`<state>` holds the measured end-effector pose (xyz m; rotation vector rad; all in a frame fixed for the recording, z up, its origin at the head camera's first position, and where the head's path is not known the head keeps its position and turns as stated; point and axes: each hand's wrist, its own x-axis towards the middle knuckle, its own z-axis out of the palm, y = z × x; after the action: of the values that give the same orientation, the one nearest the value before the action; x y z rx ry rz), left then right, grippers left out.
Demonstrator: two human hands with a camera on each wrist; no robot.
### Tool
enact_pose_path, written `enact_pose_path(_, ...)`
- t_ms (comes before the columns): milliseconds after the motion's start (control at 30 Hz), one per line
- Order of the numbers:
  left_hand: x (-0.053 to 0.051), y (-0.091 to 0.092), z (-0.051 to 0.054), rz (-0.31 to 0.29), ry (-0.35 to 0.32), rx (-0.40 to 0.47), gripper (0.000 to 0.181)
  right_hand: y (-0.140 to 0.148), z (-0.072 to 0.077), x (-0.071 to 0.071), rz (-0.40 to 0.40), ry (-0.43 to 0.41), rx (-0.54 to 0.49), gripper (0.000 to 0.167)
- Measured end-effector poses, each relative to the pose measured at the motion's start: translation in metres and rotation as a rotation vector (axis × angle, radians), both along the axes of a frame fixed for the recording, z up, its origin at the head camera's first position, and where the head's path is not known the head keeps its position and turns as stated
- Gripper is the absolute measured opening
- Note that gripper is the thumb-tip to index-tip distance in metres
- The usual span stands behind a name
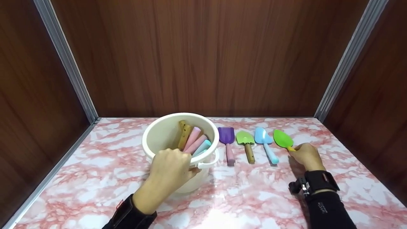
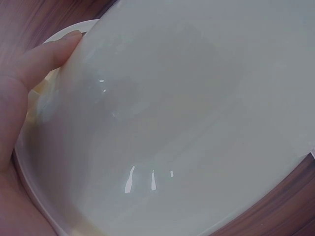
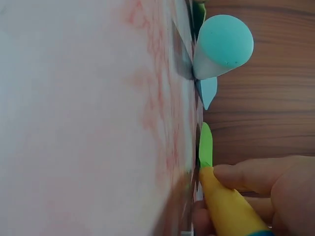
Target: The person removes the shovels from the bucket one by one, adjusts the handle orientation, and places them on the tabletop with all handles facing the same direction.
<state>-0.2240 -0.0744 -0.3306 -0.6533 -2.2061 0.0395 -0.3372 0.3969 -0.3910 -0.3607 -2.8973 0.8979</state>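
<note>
My left hand (image 1: pixel 171 167) grips the near rim of a white bucket (image 1: pixel 148 136), its thumb on the outer wall; the left wrist view shows the thumb against the bucket (image 2: pixel 172 108). Several tool handles, brown, pink and turquoise (image 1: pixel 201 148), stick up inside. At the right, my right hand (image 1: pixel 306 156) pinches the yellow handle (image 1: pixel 290 149) of a green shovel (image 1: pixel 283 138) by its blade end. The right wrist view shows thumb and fingers round that yellow handle (image 3: pixel 229 206), with the green blade (image 3: pixel 205 145) beyond.
Left of the green shovel lie a light blue shovel (image 1: pixel 263 136), a green trowel (image 1: pixel 245 137) with a brown handle and a purple shovel (image 1: pixel 226 135) with a pink handle. Brown wood-grain panels (image 1: pixel 203 57) stand round the marbled table (image 1: pixel 254 197) at the back and sides.
</note>
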Motion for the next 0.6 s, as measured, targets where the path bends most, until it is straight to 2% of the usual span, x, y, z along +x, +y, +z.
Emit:
enact_pose_path(200,-0.001,0.0,0.0,0.005,0.014,-0.006,0.05,0.002,0.009,0.002,0.048,-0.072,0.001,0.053)
enact_pose_path(400,0.0,-0.001,0.0,-0.004,0.008,0.0,0.05,0.007,0.022,0.006,0.058,-0.157,-0.058,0.06)
enact_pose_path(467,0.0,-0.001,0.0,-0.007,0.008,0.002,0.05,0.007,0.025,0.007,0.047,-0.181,-0.087,0.057)
enact_pose_path(600,0.0,-0.001,0.0,-0.01,0.008,0.005,0.05,0.006,0.026,0.009,0.036,-0.174,-0.106,0.047)
